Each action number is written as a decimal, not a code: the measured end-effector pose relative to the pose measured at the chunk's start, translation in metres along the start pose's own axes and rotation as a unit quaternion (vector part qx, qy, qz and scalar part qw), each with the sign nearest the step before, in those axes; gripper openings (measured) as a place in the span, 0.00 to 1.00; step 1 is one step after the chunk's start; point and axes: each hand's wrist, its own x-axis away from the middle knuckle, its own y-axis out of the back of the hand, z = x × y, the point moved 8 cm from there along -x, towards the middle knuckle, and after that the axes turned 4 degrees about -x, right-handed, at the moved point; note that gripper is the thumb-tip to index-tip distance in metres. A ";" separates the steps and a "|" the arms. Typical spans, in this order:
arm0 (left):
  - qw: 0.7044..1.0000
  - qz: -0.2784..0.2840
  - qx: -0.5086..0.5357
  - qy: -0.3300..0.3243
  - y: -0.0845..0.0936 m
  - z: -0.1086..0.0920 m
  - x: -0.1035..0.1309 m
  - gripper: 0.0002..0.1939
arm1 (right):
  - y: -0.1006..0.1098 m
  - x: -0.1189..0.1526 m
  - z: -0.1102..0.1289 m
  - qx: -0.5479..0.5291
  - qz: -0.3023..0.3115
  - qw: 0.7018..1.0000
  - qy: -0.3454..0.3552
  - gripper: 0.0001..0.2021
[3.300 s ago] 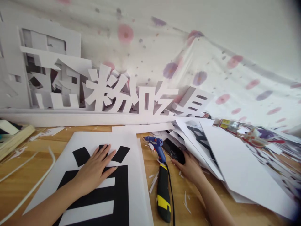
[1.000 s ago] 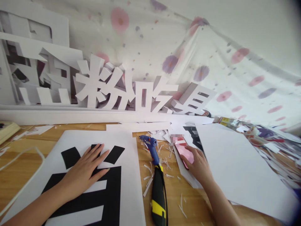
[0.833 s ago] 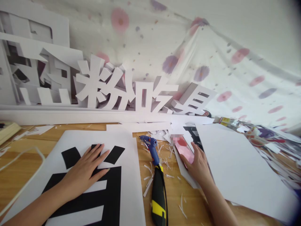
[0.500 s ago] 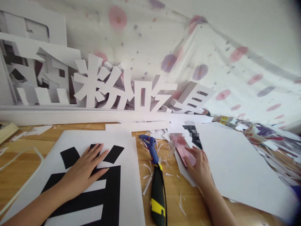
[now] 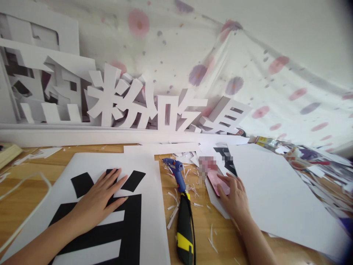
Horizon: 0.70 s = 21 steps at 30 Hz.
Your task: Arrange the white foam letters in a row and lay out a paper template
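My left hand (image 5: 102,197) lies flat, fingers spread, on a large white sheet (image 5: 150,217) printed with a bold black character. It covers part of the black strokes. On the right, my right hand (image 5: 234,195) is over a flat pink object (image 5: 216,180) that looks like a phone. The index finger and thumb are apart at its near end, and the other fingers are bent. Part of that object is blurred by pixels. Between the hands lie a blue glue gun (image 5: 176,173) and a black and yellow handled tool (image 5: 184,228), its far end against the gun's handle.
White cut-out characters (image 5: 168,114) stand along the back, before a flowered curtain (image 5: 198,73). White boards (image 5: 270,184) lie at right, beside a heap of scraps (image 5: 317,165). Thin paper shavings (image 5: 173,215) litter the wooden table (image 5: 204,235). A white cord (image 5: 30,224) curves at left.
My right index finger and thumb have shifted slightly over the pink object, whose surface shows a little differently. My left hand keeps its place.
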 end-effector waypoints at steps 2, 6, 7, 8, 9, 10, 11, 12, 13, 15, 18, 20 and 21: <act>1.000 0.000 0.005 0.000 0.001 -0.001 0.000 0.32 | 0.001 0.001 -0.006 0.009 -0.009 1.000 -0.023 0.16; 1.000 0.006 0.006 0.000 0.003 -0.002 -0.001 0.32 | 0.000 0.002 -0.013 0.020 -0.009 0.998 -0.054 0.16; 1.000 0.007 0.006 0.000 0.004 -0.002 -0.001 0.32 | 0.002 0.002 -0.012 0.014 -0.015 0.999 -0.049 0.15; 1.000 0.008 0.007 -0.001 0.004 -0.002 -0.002 0.32 | 0.004 0.002 -0.008 0.004 -0.020 0.999 -0.037 0.15; 1.000 0.007 0.008 -0.003 0.004 -0.002 -0.002 0.32 | 0.006 0.002 -0.004 -0.007 -0.021 1.000 -0.021 0.15; 1.000 0.006 0.009 -0.003 0.004 -0.002 -0.002 0.32 | 0.007 0.001 0.002 -0.018 -0.018 1.000 -0.001 0.14; 1.000 0.004 0.009 -0.002 0.004 -0.002 -0.001 0.32 | 0.007 0.001 0.007 -0.029 -0.008 0.999 0.021 0.13; 1.000 0.003 0.008 -0.001 0.004 -0.001 -0.001 0.32 | 0.007 0.001 0.013 -0.035 0.004 0.999 0.041 0.13; 1.000 0.002 0.007 -0.001 0.003 -0.001 -0.001 0.32 | 0.006 0.001 0.017 -0.039 0.017 0.997 0.059 0.12; 1.000 0.001 0.005 -0.004 0.002 -0.001 -0.001 0.32 | 0.006 0.002 0.020 -0.036 0.027 0.996 0.074 0.11; 1.000 -0.004 -0.002 -0.010 0.001 -0.001 0.000 0.33 | 0.009 0.002 0.013 -0.021 -0.003 0.999 0.050 0.12; 1.000 -0.008 -0.007 -0.013 0.001 -0.001 0.000 0.33 | 0.010 0.003 0.005 -0.011 -0.017 0.999 0.027 0.11; 1.000 -0.011 -0.007 -0.015 0.001 -0.001 0.000 0.33 | 0.010 0.003 0.002 -0.008 -0.019 1.000 0.018 0.11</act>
